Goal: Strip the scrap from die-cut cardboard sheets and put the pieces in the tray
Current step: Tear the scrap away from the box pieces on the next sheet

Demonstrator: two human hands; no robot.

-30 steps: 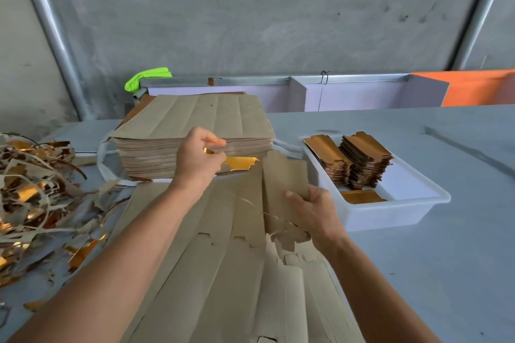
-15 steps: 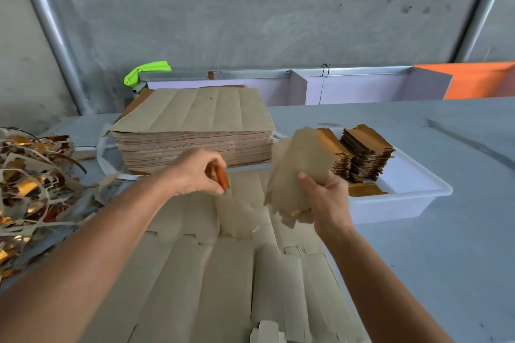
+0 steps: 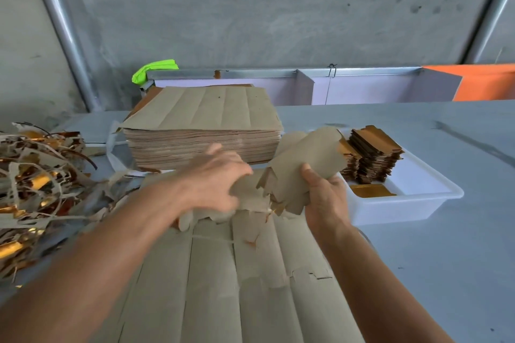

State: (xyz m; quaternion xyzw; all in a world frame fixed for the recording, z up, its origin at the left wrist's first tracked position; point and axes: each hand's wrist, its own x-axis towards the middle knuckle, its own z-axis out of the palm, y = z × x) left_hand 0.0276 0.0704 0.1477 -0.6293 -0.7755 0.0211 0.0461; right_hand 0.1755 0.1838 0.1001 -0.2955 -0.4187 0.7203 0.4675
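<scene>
A die-cut cardboard sheet [image 3: 223, 287] lies grey side up on the table in front of me, its far edge torn and jagged. My right hand [image 3: 324, 198] grips a few loose cut pieces [image 3: 303, 164], lifted and tilted just left of the white tray [image 3: 423, 203]. My left hand [image 3: 214, 181] is blurred; it rests on the sheet's far edge with fingers curled toward another piece [image 3: 245, 195]. The tray holds two stacks of gold-faced pieces [image 3: 373, 159] and one flat gold piece [image 3: 372, 191].
A thick stack of uncut sheets [image 3: 203, 131] stands behind my hands. A heap of scrap strips [image 3: 36, 184] covers the table's left side. A low white partition [image 3: 320, 86] and an orange panel [image 3: 485, 82] run along the back. Bare grey table [image 3: 446, 273] lies right of the sheet.
My right hand has carried its pieces slightly up and right, nearer the tray. My left hand has dropped the gold strip and moved right, down onto the sheet's torn edge.
</scene>
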